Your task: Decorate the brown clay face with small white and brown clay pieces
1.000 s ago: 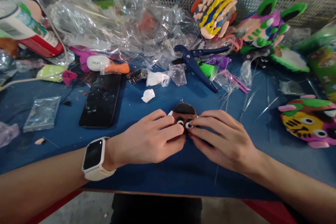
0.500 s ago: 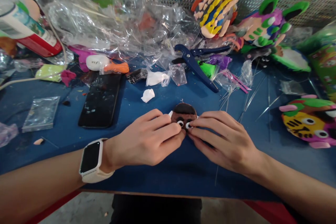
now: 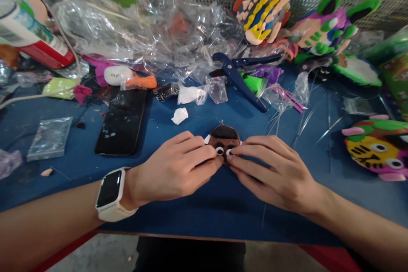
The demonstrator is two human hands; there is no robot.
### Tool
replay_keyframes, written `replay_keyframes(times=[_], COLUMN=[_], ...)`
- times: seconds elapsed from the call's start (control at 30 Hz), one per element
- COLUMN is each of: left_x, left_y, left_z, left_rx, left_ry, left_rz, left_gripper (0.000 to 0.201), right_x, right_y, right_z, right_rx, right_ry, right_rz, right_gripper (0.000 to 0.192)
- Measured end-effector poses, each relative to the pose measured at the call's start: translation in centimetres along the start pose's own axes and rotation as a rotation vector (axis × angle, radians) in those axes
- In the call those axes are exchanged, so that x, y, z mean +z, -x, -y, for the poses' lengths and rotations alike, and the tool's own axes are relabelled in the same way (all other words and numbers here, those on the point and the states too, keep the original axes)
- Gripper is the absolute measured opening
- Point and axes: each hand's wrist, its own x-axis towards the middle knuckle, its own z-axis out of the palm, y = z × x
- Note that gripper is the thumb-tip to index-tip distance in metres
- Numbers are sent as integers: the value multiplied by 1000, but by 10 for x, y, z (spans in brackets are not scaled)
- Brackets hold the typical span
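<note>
A small brown clay face (image 3: pixel 225 143) with a black cap-like top, white side pieces and two black-and-white eyes lies at the middle of the blue table. My left hand (image 3: pixel 185 163) is closed on its left side, the fingertips by one eye. From the other side my right hand (image 3: pixel 270 170) grips it, fingers bent and touching near the second eye. The fingers hide the face's lower part and edges. A torn lump of white clay (image 3: pixel 180 115) lies beyond my left hand.
A black phone (image 3: pixel 121 123) and a small clear bag (image 3: pixel 50 137) lie at left. Blue-handled cutters (image 3: pixel 240 80) rest beyond the hands, before heaped plastic wrapping (image 3: pixel 143 29). Painted-looking clay animal figures (image 3: pixel 378 148) stand at right, near thin wires (image 3: pixel 304 123).
My left hand's fingers have drawn slightly left, showing more of the left eye. Both hands stay on the clay face. The view has shifted a little.
</note>
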Motion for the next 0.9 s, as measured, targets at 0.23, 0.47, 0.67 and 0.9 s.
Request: replay_keyframes(times=[0.23,0.47,0.67,0.9], left_x=[0,-1,-2,-2], left_y=[-1,0,-2,-2], left_z=[0,1,1,0], left_rx=[-4,26,79,103], left_ry=[30,43,2,-13], left_rz=[33,86,108,137], left_gripper=[12,9,19,26], right_x=[0,-4,-5,-2], right_y=[0,1,-5,-6], right_z=[0,0,-4,-19], right_rx=[-8,2,111,327], right_ry=[-12,-33,-111,-277], right_rz=[23,-39,-112,-143], right_gripper=[20,19,21,16])
